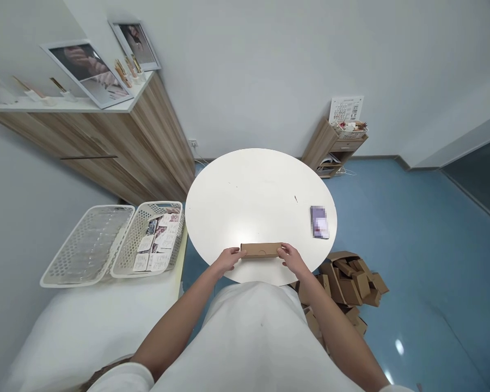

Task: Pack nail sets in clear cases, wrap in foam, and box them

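Observation:
A long, narrow brown cardboard box (262,250) lies crosswise near the front edge of the round white table (249,196). My left hand (228,259) grips its left end, and my right hand (291,258) grips its right end, thumbs toward me. The side facing me shows a small curved tab line. What the box holds, if anything, is hidden. To the right on the tabletop rests a purple and white item (319,222), blurred out in the picture.
At left, a white basket (122,261) holds printed cards; another basket (55,272) holds clear plastic pieces. Several cardboard boxes (351,291) are piled on the floor at right. A wooden cabinet (155,147) and a small shelf unit (338,144) stand along the wall.

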`<state>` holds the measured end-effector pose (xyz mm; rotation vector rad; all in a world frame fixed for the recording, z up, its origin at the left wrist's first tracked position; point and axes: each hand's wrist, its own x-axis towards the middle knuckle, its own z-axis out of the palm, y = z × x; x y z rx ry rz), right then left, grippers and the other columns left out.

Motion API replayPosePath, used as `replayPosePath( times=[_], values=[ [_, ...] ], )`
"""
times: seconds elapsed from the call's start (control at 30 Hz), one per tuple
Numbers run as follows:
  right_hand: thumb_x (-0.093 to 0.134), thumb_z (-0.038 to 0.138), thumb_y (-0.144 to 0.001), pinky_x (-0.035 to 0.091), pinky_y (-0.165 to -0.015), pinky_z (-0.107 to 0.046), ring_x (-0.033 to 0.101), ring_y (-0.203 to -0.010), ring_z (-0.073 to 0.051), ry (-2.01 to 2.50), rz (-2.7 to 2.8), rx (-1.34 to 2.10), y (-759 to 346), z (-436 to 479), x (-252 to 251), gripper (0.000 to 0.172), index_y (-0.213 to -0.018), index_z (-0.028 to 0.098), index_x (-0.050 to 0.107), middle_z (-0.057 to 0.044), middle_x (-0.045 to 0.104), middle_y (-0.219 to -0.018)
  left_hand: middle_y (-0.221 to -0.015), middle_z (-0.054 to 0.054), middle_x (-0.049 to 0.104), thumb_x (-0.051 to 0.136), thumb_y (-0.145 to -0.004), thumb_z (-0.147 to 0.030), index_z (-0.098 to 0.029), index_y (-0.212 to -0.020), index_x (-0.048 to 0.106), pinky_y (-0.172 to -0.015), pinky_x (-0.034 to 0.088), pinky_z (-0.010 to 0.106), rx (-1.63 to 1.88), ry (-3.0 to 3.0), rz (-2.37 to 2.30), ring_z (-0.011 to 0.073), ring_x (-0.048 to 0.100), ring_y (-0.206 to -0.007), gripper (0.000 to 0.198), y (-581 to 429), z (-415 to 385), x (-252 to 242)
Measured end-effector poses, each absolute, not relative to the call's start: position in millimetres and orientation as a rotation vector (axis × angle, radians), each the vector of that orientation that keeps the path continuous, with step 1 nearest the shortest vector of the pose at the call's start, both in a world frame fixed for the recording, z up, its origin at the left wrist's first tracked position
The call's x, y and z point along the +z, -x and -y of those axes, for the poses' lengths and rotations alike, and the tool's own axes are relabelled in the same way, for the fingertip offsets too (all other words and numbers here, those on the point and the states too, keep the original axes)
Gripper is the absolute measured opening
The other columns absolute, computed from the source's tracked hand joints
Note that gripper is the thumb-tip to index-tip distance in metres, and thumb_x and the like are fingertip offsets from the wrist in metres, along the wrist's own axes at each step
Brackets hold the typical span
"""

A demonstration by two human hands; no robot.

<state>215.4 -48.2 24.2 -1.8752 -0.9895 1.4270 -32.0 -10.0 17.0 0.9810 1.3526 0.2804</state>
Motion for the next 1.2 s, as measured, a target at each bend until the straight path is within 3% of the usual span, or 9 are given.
replayPosePath(
  times=[0.13,0.27,0.43,0.53,0.67,0.83,1.2],
  values=[
    [0.053,0.042,-0.072,0.046,-0.081,-0.037,0.051,-0.108,-0.023,1.826,1.017,1.386,-218.5,59.0,19.3,0.048,-0.116,0.023,0.048,-0.009,0.054,-0.118,-0.118,0.01,0.056,0.058,-0.067,-0.053,-0.018,-0.11,0.056,-0.081,0.043,0.033,0.376,-1.05,-1.224,0.0253,0.051,-0.108,0.055,35.1,16.3,11.9],
    [0.059,0.034,-0.069,0.044,-0.087,-0.037,0.052,-0.107,-0.021,1.723,0.987,1.421,-223.8,79.6,9.7,0.053,-0.118,0.023,0.046,-0.009,0.052,-0.121,-0.119,0.012,0.055,0.067,-0.061,-0.038,-0.015,-0.116,0.051,-0.089,0.04,0.036,0.487,-1.142,-1.118,0.0257,0.051,-0.109,0.062,36.0,26.8,-5.5],
    [0.06,0.027,-0.065,0.045,-0.086,-0.038,0.05,-0.111,-0.022,1.764,0.935,1.401,-222.5,108.7,-4.6,0.056,-0.119,0.024,0.043,-0.009,0.046,-0.128,-0.117,0.008,0.056,0.061,-0.064,-0.027,-0.019,-0.121,0.047,-0.093,0.037,0.037,0.499,-1.423,-1.261,0.0249,0.049,-0.11,0.059,20.6,54.3,-26.6],
    [0.059,0.029,-0.067,0.046,-0.083,-0.037,0.048,-0.112,-0.023,1.847,0.931,1.37,-220.0,116.0,-9.2,0.059,-0.122,0.025,0.039,-0.01,0.043,-0.13,-0.12,0.009,0.052,0.061,-0.066,-0.033,-0.02,-0.125,0.042,-0.091,0.037,0.038,0.457,-1.538,-1.376,0.0265,0.046,-0.111,0.064,7.6,65.7,-28.3],
    [0.054,0.038,-0.072,0.046,-0.081,-0.037,0.057,-0.096,-0.02,2.049,0.973,1.289,-219.4,108.1,-12.3,0.059,-0.127,0.023,0.035,-0.01,0.049,-0.122,-0.106,0.009,0.053,0.053,-0.073,-0.045,-0.02,-0.128,0.037,-0.078,0.043,0.034,0.383,-1.555,-1.479,0.0235,0.052,-0.096,0.063,-2.8,62.0,-27.5],
    [0.049,0.031,-0.074,0.045,-0.077,-0.036,0.054,-0.089,-0.019,2.095,1.28,1.232,-220.1,89.1,-12.6,0.059,-0.13,0.026,0.031,-0.007,0.053,-0.113,-0.1,0.007,0.048,0.05,-0.077,-0.041,-0.021,-0.135,0.024,-0.069,0.044,0.03,0.357,-1.563,-1.469,0.0198,0.052,-0.087,0.067,-8.3,46.4,-29.7],
    [0.05,0.026,-0.073,0.044,-0.072,-0.03,0.052,-0.083,-0.016,1.945,1.328,1.517,-234.5,76.8,-15.9,0.05,-0.122,0.026,0.04,-0.002,0.058,-0.097,-0.105,0.008,0.041,0.048,-0.079,-0.036,-0.022,-0.137,0.02,-0.08,0.043,0.031,0.31,-1.382,-1.461,0.0197,0.046,-0.097,0.066,-12.2,45.3,-27.9]
  ],
)
